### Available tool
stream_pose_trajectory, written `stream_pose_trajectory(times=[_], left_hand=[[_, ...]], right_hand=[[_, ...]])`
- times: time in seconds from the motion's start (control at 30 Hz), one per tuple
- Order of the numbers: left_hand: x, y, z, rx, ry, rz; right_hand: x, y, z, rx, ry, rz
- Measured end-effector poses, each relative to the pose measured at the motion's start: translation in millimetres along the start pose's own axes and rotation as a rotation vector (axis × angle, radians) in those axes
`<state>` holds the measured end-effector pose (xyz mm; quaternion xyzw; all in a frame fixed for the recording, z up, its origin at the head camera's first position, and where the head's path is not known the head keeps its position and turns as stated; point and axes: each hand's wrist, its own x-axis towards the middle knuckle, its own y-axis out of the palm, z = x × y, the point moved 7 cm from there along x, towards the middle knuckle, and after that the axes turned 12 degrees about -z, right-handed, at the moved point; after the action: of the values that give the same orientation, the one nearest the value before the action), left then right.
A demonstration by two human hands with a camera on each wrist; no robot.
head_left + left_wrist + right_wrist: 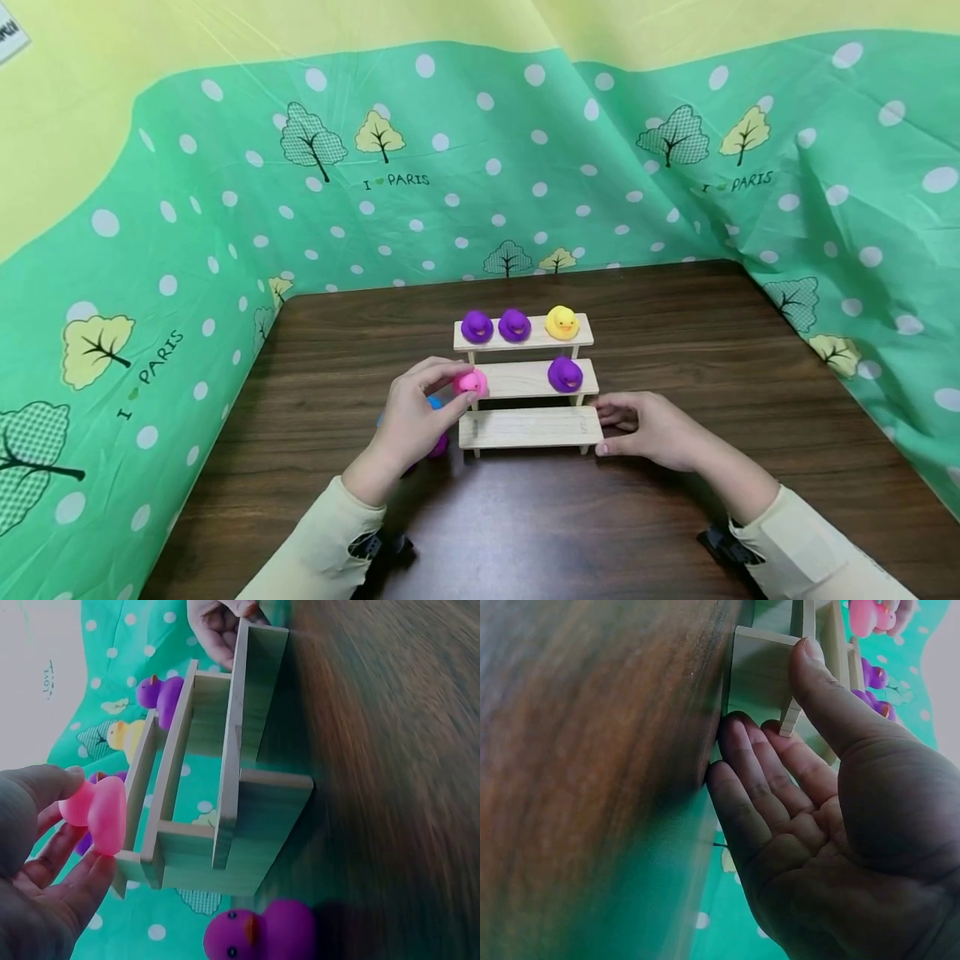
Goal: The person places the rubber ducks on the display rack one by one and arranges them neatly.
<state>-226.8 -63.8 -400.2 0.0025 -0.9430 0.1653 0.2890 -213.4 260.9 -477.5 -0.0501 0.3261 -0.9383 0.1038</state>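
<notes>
My left hand (412,414) pinches a pink rubber duck (471,383) between thumb and fingertips, at the left end of the middle tier of a three-step wooden display stand (525,428). On the top tier sit two purple rubber ducks (495,327) and a yellow rubber duck (562,322). Another purple duck (566,375) stands on the middle tier's right side. The right hand (651,432) holds the right end of the bottom tier, thumb (811,660) at the board's edge and fingers around its end. No duck stands on the bottom tier.
Left of the stand, partly hidden by my left hand, a purple duck (262,930) and something blue (434,402) lie on the dark wooden table (525,517). A green dotted cloth (465,167) printed with trees encloses the table's back and sides.
</notes>
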Motion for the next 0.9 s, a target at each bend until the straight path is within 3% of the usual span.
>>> stream_pose_trajectory(times=[0.37,0.9], left_hand=[[7.4,25.7,-3.4,-0.053,0.003,0.016],[17.8,55.9,-1.9,-0.026,-0.024,0.029]], right_hand=[[-0.8,0,3,0.023,-0.002,0.008],[-1.0,0,2,0.026,0.0,0.007]])
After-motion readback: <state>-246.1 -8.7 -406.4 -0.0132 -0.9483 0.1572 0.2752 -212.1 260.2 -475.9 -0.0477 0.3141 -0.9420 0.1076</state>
